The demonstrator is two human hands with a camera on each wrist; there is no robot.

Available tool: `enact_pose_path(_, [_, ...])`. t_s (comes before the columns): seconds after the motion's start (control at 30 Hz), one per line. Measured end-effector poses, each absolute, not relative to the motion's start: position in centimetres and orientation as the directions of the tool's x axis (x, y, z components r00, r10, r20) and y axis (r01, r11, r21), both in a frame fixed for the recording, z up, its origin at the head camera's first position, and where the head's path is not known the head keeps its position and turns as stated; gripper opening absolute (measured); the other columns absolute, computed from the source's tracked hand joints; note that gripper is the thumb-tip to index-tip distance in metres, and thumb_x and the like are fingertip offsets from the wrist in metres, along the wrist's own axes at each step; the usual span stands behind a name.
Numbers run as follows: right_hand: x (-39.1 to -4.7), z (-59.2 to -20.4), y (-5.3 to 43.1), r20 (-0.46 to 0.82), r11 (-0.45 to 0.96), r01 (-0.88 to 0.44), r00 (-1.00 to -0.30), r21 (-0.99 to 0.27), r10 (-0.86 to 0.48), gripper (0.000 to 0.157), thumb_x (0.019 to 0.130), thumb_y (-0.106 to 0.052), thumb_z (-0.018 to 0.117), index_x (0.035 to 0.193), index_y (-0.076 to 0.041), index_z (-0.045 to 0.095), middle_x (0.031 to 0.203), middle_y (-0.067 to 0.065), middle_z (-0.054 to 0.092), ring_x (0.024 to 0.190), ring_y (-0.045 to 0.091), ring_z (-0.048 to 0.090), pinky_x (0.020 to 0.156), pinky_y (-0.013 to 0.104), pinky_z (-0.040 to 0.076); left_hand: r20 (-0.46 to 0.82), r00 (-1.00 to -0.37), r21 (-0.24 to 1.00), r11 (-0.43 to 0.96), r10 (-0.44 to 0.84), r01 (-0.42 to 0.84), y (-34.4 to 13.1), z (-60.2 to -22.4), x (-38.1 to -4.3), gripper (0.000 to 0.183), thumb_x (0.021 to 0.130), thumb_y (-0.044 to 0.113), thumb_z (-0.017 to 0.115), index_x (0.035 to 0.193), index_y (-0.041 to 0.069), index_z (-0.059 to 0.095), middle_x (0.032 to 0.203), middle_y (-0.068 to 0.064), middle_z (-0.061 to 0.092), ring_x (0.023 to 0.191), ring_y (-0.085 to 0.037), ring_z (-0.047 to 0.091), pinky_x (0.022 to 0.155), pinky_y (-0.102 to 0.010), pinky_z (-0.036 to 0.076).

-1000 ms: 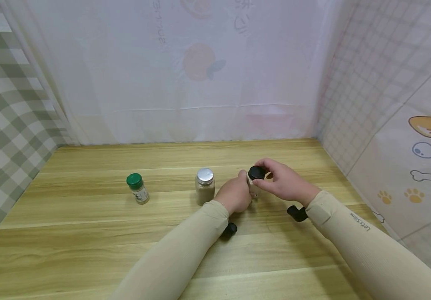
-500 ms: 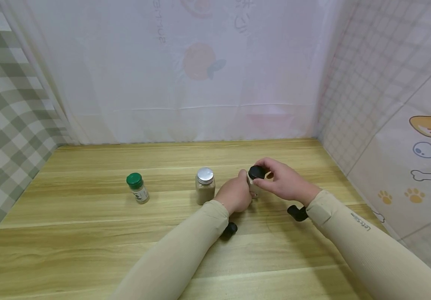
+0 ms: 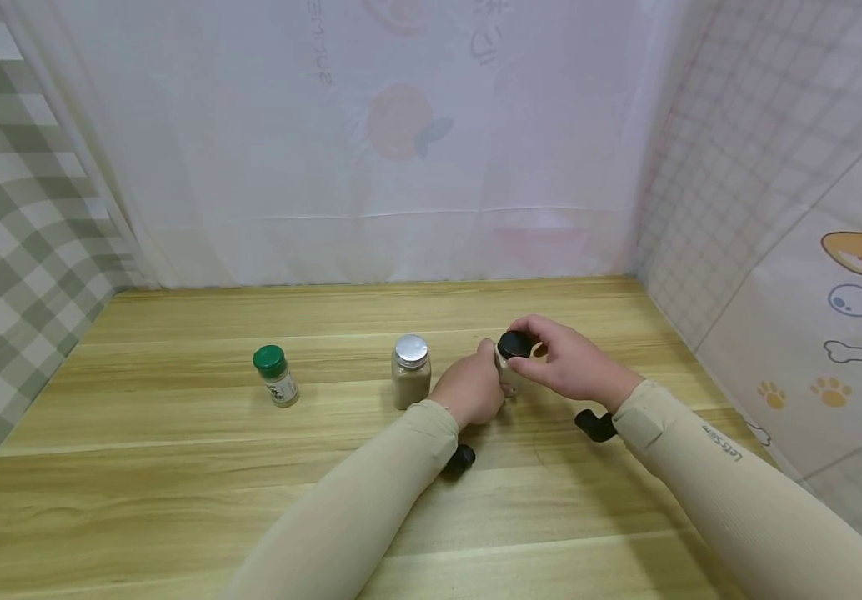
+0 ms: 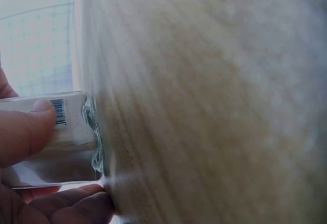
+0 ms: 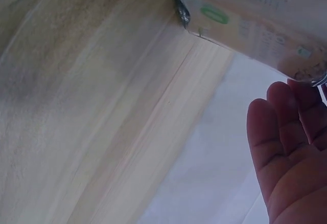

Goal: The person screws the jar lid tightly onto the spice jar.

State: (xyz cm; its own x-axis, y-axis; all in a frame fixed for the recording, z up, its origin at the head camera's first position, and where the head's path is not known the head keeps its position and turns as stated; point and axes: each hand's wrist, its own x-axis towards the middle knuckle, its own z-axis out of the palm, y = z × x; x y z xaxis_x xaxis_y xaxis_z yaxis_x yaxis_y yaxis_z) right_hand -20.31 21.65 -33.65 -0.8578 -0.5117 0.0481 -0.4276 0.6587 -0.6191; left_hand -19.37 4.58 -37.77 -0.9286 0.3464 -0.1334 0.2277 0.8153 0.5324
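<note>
A glass spice jar [image 3: 508,380] with a black lid [image 3: 514,344] stands upright on the right half of the wooden table. My left hand [image 3: 470,387] grips the jar's body, with its thumb across a barcode label in the left wrist view. The right hand [image 3: 569,364] pinches the black lid between thumb and fingers from the right. In the right wrist view, the jar's clear body [image 5: 255,24] shows a printed label with a green oval, and several fingers extend beside its lid end.
A square jar [image 3: 411,383] of brownish powder with a silver lid stands just left of the left hand. Farther left is a small green-capped spice bottle [image 3: 277,377]. Black pieces show beneath both wrists. Fabric screens [image 3: 393,233] border the table's back and sides.
</note>
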Motion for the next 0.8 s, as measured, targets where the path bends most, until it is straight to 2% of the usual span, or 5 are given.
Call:
enact_pose_path(0.23, [-20.28, -33.72, 21.71, 0.068, 0.652, -0.441, -0.855, -0.617, -0.514, 0.044, 0.088, -0.025, 0.062, 0.129, -0.014, 0.047, 0.115, 0.002, 0.058, 0.098, 0.017, 0.054, 0.086, 0.041, 0.046, -0.135, -0.93, 0.537, 0.814, 0.341, 0.221, 4.63, -37.86, -19.41, 0.039, 0.088, 0.034, 0.061, 0.112, 0.014, 0.037, 0.083, 0.001, 0.058, 0.071, -0.014, 0.056, 0.062, -0.028, 0.043])
enact_pose_path(0.37, [-20.27, -33.73, 21.66, 0.08, 0.646, -0.457, -0.848, -0.612, -0.524, 0.036, 0.089, -0.023, 0.062, 0.122, -0.016, 0.052, 0.113, 0.0, 0.057, 0.094, 0.016, 0.054, 0.082, 0.038, 0.047, -0.129, -0.93, 0.538, 0.812, 0.344, 0.226, 4.58, -37.87, -19.38, 0.038, 0.088, 0.033, 0.06, 0.111, 0.014, 0.037, 0.083, 0.001, 0.058, 0.071, -0.015, 0.056, 0.062, -0.028, 0.044])
enact_pose_path(0.53, [-20.22, -33.72, 21.64, 0.046, 0.664, -0.415, -0.866, -0.622, -0.498, 0.033, 0.087, -0.036, 0.063, 0.114, -0.02, 0.052, 0.105, -0.003, 0.057, 0.089, 0.015, 0.055, 0.076, 0.033, 0.049, -0.131, -0.932, 0.544, 0.81, 0.339, 0.218, 4.53, -37.87, -19.28, 0.037, 0.088, 0.033, 0.06, 0.11, 0.014, 0.037, 0.083, 0.0, 0.058, 0.071, -0.015, 0.056, 0.062, -0.029, 0.044])
enact_pose_path(0.67, [-20.22, -33.71, 21.71, 0.044, 0.674, -0.409, -0.872, -0.615, -0.488, 0.045, 0.086, -0.038, 0.064, 0.124, -0.018, 0.049, 0.109, -0.001, 0.058, 0.094, 0.015, 0.056, 0.08, 0.035, 0.049, -0.144, -0.931, 0.552, 0.808, 0.336, 0.206, 4.56, -37.88, -19.26, 0.038, 0.088, 0.033, 0.061, 0.112, 0.014, 0.037, 0.084, 0.0, 0.058, 0.071, -0.015, 0.056, 0.061, -0.028, 0.044])
enact_pose_path(0.8, [-20.19, -33.67, 21.75, 0.071, 0.665, -0.445, -0.857, -0.599, -0.51, 0.05, 0.087, -0.027, 0.064, 0.131, -0.016, 0.046, 0.116, 0.002, 0.057, 0.098, 0.016, 0.055, 0.084, 0.039, 0.047, -0.145, -0.93, 0.546, 0.811, 0.338, 0.21, 4.63, -37.88, -19.33, 0.04, 0.088, 0.033, 0.061, 0.112, 0.014, 0.037, 0.084, 0.001, 0.058, 0.07, -0.015, 0.056, 0.06, -0.028, 0.044])
